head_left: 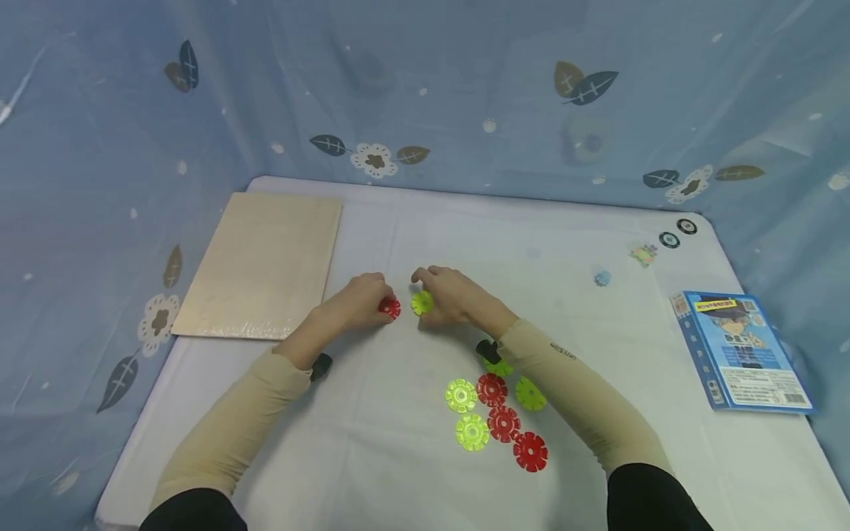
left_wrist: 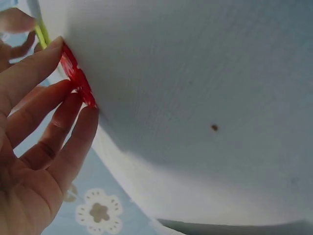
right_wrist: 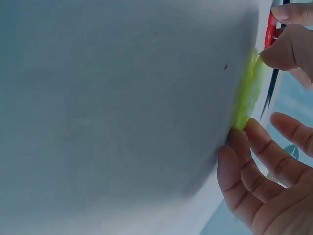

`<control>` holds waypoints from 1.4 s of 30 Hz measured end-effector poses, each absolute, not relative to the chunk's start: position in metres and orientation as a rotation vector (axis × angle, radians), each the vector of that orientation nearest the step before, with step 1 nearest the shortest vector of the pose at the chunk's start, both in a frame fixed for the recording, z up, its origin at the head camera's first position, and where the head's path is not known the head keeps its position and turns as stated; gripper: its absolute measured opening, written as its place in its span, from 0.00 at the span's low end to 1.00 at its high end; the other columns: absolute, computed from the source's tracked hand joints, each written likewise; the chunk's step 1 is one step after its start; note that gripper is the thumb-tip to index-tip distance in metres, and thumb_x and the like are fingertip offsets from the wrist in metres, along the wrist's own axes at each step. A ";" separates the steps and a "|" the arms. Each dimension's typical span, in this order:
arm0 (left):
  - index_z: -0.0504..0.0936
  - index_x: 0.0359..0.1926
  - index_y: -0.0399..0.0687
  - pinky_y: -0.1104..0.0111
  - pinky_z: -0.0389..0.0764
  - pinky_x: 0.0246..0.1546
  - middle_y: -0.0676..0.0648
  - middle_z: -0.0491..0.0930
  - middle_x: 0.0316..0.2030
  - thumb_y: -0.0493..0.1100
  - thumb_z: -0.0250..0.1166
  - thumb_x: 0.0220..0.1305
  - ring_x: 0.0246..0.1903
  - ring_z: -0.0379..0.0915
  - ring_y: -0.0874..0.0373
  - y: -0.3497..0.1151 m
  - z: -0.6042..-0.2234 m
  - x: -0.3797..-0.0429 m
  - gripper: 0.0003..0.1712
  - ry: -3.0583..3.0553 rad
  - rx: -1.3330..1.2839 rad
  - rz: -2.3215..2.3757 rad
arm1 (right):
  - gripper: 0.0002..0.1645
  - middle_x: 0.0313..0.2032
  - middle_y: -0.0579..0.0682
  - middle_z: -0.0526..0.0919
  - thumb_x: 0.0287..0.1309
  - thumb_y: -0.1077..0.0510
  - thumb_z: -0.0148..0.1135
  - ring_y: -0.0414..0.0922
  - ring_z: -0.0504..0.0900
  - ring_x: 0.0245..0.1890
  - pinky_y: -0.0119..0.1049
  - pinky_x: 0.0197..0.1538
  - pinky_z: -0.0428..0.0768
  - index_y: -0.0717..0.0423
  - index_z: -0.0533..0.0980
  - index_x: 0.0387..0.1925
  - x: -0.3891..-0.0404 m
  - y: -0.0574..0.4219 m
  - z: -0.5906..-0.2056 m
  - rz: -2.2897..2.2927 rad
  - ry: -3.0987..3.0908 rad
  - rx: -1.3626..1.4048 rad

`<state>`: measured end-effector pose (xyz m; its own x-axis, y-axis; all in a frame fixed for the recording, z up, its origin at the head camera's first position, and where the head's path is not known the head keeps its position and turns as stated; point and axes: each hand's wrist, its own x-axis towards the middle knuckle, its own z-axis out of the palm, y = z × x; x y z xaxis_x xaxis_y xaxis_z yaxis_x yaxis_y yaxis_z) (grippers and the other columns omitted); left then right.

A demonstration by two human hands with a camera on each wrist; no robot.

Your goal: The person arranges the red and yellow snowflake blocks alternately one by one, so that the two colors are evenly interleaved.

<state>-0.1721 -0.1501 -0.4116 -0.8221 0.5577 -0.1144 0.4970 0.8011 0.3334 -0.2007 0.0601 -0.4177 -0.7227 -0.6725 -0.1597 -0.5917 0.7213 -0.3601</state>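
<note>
Between the thumb and fingers of my left hand (head_left: 361, 301) is a red notched disc (head_left: 389, 308), pinched upright at the middle of the table. The left wrist view shows this red disc (left_wrist: 77, 76) edge-on against the white surface. Facing it, a short gap away, my right hand (head_left: 453, 296) pinches a yellow-green notched disc (head_left: 421, 302) by its edges. In the right wrist view the yellow-green disc (right_wrist: 248, 90) also stands nearly on edge, thumb above and fingertips below. The two discs are apart.
Loose yellow-green discs (head_left: 472, 432) and red discs (head_left: 530, 451) lie near the right forearm. A beige board (head_left: 265, 265) lies at the left. At the right are a blue box (head_left: 742, 351), a small blue piece (head_left: 602, 279), a colourful piece (head_left: 643, 255) and black rings (head_left: 669, 240).
</note>
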 end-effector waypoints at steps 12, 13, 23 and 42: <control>0.87 0.42 0.37 0.64 0.73 0.38 0.44 0.80 0.34 0.41 0.73 0.51 0.35 0.71 0.55 -0.152 -0.411 -0.171 0.17 2.764 0.742 0.504 | 0.41 0.50 0.51 0.81 0.45 0.47 0.69 0.47 0.80 0.47 0.43 0.54 0.78 0.51 0.69 0.62 -0.204 0.049 -0.420 -0.358 2.660 -1.060; 0.86 0.43 0.37 0.63 0.74 0.38 0.43 0.80 0.35 0.41 0.73 0.51 0.35 0.72 0.55 -0.152 -0.411 -0.170 0.17 2.761 0.739 0.517 | 0.40 0.50 0.51 0.81 0.45 0.47 0.69 0.47 0.80 0.47 0.43 0.54 0.78 0.52 0.69 0.62 -0.204 0.049 -0.420 -0.356 2.661 -1.060; 0.86 0.44 0.37 0.64 0.73 0.37 0.43 0.80 0.34 0.41 0.73 0.51 0.35 0.70 0.54 -0.153 -0.412 -0.170 0.18 2.743 0.709 0.543 | 0.38 0.53 0.51 0.81 0.49 0.46 0.68 0.45 0.80 0.47 0.42 0.54 0.78 0.52 0.71 0.62 -0.202 0.050 -0.418 -0.344 2.649 -1.109; 0.87 0.39 0.35 0.63 0.75 0.38 0.43 0.82 0.32 0.39 0.74 0.49 0.34 0.72 0.54 -0.143 -0.403 -0.174 0.15 2.726 0.639 0.480 | 0.24 0.48 0.49 0.83 0.55 0.48 0.67 0.48 0.81 0.49 0.46 0.55 0.78 0.51 0.79 0.53 -0.184 0.140 -0.402 -0.305 2.652 -1.128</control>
<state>-0.1738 -0.1429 -0.4029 -0.8563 0.4719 -0.2099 0.3718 0.8454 0.3835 -0.1838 0.1402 -0.4023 -0.6718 -0.7274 -0.1401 -0.6765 0.6795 -0.2840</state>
